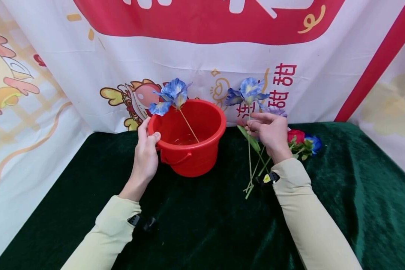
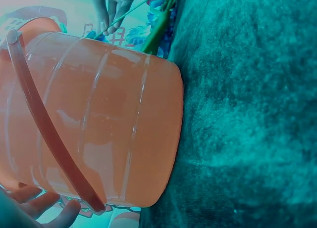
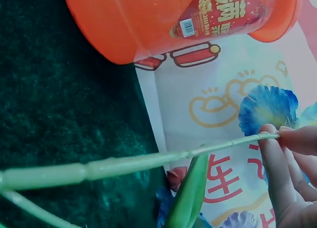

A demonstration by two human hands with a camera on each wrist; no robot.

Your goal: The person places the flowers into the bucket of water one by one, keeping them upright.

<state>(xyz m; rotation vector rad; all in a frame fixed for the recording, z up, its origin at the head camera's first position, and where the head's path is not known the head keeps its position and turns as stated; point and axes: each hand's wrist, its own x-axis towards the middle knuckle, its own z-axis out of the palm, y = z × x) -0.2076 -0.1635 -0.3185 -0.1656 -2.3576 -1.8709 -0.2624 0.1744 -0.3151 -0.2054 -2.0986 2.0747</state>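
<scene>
Left hand [image 1: 146,153]: grip clenched on the rim of the red bucket [image 1: 194,162], which stands on the green-covered desk [image 1: 195,228]. Right hand [image 1: 269,134]: grip pinching a blue flower [image 1: 251,90] by its stem, close below the bloom; this flower is upright, outside the bucket, to its right. A second flower [image 1: 173,94], also blue, leans inside the bucket, bloom above the left rim. A red flower [image 1: 296,136] lies near the right wrist. A printed banner [image 1: 195,56] hangs behind.

One red bucket [image 1: 193,162], two pale-centred blue flowers [image 1: 251,89], one green cloth [image 1: 202,225], at least one red bloom [image 1: 296,136].
</scene>
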